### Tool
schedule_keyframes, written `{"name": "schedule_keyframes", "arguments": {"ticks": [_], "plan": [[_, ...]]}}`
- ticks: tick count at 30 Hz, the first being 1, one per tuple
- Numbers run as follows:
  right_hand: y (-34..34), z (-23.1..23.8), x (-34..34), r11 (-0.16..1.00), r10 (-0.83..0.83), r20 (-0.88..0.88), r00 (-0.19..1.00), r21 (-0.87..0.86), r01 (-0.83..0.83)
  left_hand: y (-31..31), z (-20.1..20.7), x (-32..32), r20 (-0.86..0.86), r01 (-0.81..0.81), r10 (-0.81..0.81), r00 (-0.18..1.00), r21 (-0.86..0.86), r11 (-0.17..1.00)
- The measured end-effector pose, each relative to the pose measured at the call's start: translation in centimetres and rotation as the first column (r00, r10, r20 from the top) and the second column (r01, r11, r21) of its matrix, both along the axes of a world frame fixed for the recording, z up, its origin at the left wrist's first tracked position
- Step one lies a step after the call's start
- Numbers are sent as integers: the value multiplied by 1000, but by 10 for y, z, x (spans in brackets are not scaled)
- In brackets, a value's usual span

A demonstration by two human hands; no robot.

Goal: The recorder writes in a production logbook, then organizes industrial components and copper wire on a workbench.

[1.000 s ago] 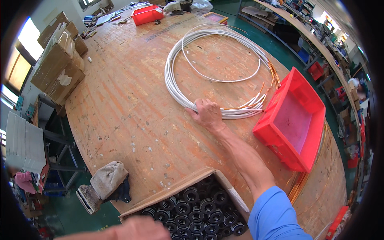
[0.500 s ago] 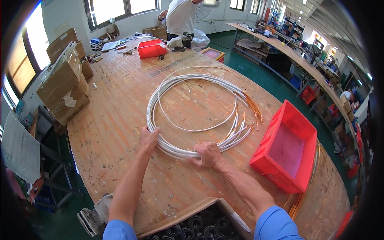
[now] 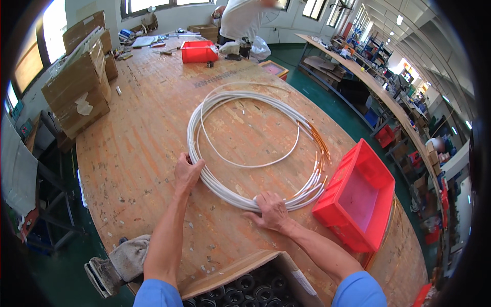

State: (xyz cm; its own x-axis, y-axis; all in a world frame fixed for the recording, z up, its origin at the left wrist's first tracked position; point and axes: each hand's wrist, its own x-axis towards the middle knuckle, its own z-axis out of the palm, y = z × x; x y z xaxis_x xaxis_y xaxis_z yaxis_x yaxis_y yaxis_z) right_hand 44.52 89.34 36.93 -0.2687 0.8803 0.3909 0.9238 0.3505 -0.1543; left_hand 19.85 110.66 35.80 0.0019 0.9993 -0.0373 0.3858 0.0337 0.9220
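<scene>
A large coil of white-covered wire (image 3: 225, 193) with bare copper ends (image 3: 320, 142) lies on the wooden table. My left hand (image 3: 188, 173) is closed round the coil's left side, thumb toward the inside of the ring. At the near side my right hand (image 3: 271, 211) has its fingers bent over the bundle, with the thumb apart; what lies under the palm is hidden. One loose strand (image 3: 240, 166) loops through the inside of the ring. The copper-tipped ends fan out at the right, close to a red plastic bin (image 3: 327, 202).
In front of me stands an open cardboard box (image 3: 230, 273) of black ring-shaped parts. Worn cardboard boxes (image 3: 76, 92) stand at the left edge, near a vise-like metal tool (image 3: 105, 273). Another red bin (image 3: 198, 52) sits at the far end, where a person in white (image 3: 240, 20) stands.
My right hand has shifted a little right along the coil, its fingers spread more. The loose ends at the right lie closer together. The view has turned slightly.
</scene>
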Motion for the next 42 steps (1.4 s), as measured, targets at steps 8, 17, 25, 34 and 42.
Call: {"name": "schedule_keyframes", "arguments": {"ticks": [8,17,25,34,42], "plan": [[4,1,-1,995,-94,-18,995,-38,93,7,-3,10,505,-34,47,862,-34,999],[3,-1,-4,993,-102,-8,995,-64,101,11,-24,2,764,-25,136,631,-155,988],[8,6,-6,997,-66,-27,997,-33,65,3,-11,-11,-69,65,-64,996,14,998],[-12,3,18,992,-120,-15,993,-40,119,-140,187,-37,386,833,-805,451,-505,225],[-7,12,6,990,-117,-9,993,-84,116,-171,117,-90,465,619,-411,784,-628,471]]}}
